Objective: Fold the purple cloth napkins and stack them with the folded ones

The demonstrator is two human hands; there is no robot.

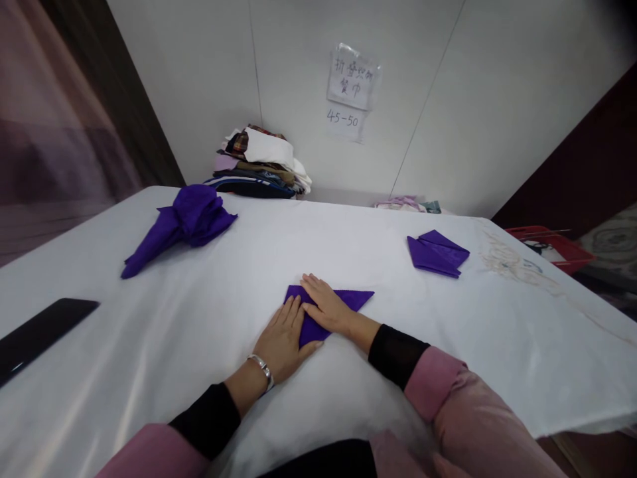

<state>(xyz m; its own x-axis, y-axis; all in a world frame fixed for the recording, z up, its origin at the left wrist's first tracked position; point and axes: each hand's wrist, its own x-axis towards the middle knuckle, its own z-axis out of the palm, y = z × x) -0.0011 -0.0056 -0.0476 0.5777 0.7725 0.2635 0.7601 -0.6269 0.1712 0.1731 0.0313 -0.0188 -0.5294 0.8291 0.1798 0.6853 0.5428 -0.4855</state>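
Observation:
A purple cloth napkin (316,330), folded to a pointed shape, lies flat on the white tablecloth in front of me. My left hand (283,340) rests on its left side, fingers stretched out and thumb at the near tip. Flat across the napkin's upper middle lies my right hand (324,305), its fingers extended and pointing up and left. The two hands almost meet, and together they hide part of the folds. One corner of the napkin sticks out to the right, past my right hand.
A folded purple napkin (436,253) lies at the back right. Crumpled purple cloth (192,219) sits at the back left, above a black flat object (44,332). Behind the white-covered table (318,245) are a pile of clothes (263,162) and a red basket (567,249) at right.

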